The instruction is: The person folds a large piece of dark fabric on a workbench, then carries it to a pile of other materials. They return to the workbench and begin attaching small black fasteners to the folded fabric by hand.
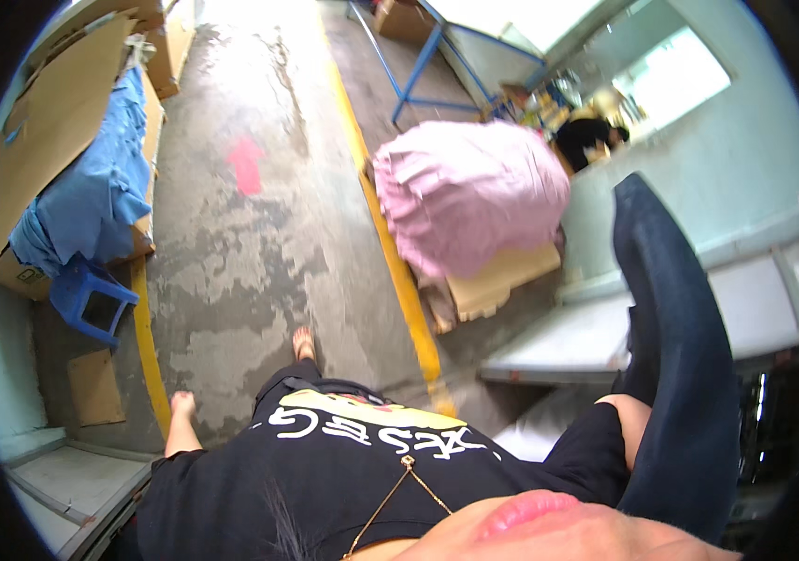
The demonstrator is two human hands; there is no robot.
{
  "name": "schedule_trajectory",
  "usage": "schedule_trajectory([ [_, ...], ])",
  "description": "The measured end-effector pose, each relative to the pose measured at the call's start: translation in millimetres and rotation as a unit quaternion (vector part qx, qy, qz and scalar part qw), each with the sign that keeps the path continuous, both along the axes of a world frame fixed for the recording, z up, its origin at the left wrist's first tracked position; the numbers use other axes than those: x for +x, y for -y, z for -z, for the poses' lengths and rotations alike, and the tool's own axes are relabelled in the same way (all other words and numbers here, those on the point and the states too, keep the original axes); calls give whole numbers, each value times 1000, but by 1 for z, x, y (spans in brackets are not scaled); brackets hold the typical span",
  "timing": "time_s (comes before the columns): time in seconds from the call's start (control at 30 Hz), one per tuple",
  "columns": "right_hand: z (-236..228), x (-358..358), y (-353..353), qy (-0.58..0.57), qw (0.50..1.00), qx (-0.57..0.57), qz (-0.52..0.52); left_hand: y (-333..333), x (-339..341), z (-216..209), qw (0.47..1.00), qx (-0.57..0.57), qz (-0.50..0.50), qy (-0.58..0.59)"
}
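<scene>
Head camera: a long navy form point(675, 346), smooth and curved, stands beside the person's right arm point(633, 423), whose hand is hidden, its grip unclear; the left hand point(181, 404), fingers too small to read, hangs above stained concrete floor point(231, 234) near a blue stool point(81, 304), across from heaped pink fabric point(469, 192).
</scene>
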State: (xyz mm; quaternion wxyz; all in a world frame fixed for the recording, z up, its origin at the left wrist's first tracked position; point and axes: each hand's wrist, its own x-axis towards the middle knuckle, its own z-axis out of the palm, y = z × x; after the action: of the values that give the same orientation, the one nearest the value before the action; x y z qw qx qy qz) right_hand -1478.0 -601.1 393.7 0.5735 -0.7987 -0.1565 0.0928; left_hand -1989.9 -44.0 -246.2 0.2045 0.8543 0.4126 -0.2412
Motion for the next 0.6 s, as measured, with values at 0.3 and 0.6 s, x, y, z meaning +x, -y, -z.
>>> schedule_trajectory([
  [0.3,-25,253,-184,19,994,-31,-99,79,386,-15,955,-268,91,84],
  [0.6,5,524,-306,14,983,-21,-184,-18,655,-36,930,-204,-135,273],
])
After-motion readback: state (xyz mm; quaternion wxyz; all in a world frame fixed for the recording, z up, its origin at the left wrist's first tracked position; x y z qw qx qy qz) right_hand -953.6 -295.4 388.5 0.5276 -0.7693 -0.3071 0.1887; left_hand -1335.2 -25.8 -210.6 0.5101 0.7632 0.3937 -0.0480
